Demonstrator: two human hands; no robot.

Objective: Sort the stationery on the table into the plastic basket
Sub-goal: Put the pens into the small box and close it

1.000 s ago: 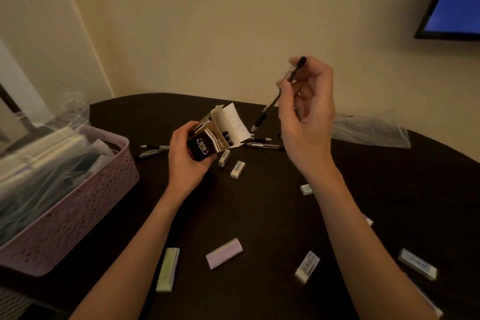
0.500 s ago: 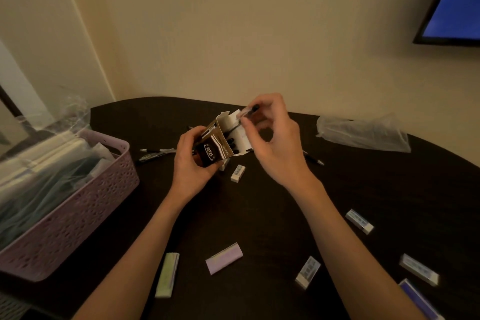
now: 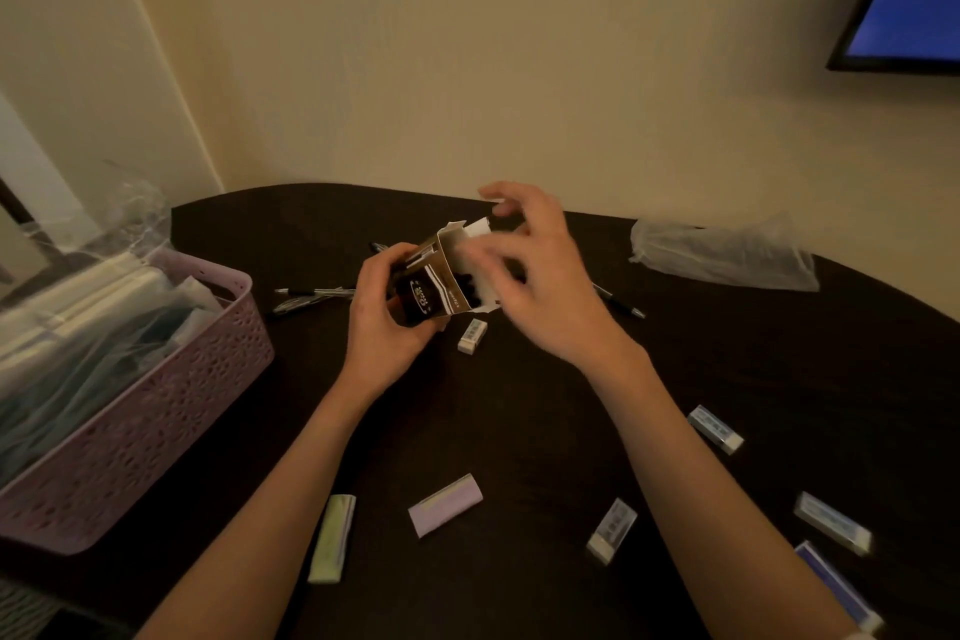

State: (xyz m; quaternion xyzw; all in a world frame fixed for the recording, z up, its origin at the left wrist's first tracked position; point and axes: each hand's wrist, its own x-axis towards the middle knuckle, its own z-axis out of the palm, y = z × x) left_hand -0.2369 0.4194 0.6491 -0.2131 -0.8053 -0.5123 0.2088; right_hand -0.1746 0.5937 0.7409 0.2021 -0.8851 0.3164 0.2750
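- While the left hand (image 3: 387, 322) keeps a curled grip round a small brown-and-black cardboard pen box (image 3: 434, 288), that box hangs tilted just above the dark round counter (image 3: 519, 411), near its far edge.
- The right hand (image 3: 540, 286) is blurred at the box's open white flap, fingers loosely spread; I cannot tell whether its grip has anything.
- The pink perforated plastic basket (image 3: 156, 411) sits at the counter's left edge, packed with clear-wrapped packs.
- Black pens (image 3: 311, 299) lie between basket and box.
- Small white erasers (image 3: 471, 336) lie scattered toward the near and right edges.
- A crumpled clear bag (image 3: 722, 255) lies at the far right edge.
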